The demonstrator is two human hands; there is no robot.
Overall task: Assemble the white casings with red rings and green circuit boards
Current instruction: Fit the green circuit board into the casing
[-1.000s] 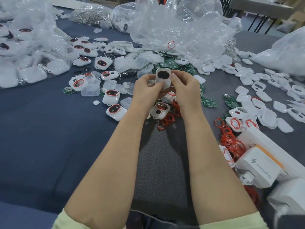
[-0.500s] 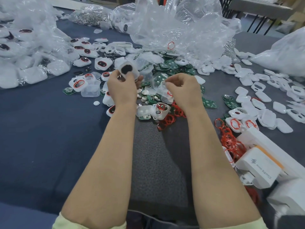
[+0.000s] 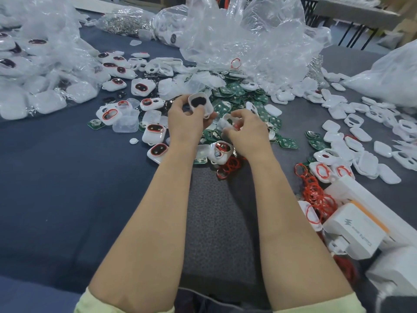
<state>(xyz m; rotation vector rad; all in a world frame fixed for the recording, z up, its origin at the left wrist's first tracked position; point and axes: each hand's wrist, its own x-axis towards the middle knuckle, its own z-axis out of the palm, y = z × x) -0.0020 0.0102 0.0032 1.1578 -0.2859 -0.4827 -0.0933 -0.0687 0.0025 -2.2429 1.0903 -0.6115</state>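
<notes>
Over the blue worktop (image 3: 56, 188), the left hand's (image 3: 182, 119) grip is closed round a white casing (image 3: 199, 105) with a dark oval window, held above the green circuit boards (image 3: 237, 91). Just beside it, the right hand's (image 3: 246, 132) grip pinches a second casing (image 3: 226, 123).

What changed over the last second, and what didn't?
The right hand let go of the dark-windowed casing, dropped down and picked up another white casing. The left hand kept the first, swinging it left, then partway back. The rest of the table looks unchanged.
</notes>
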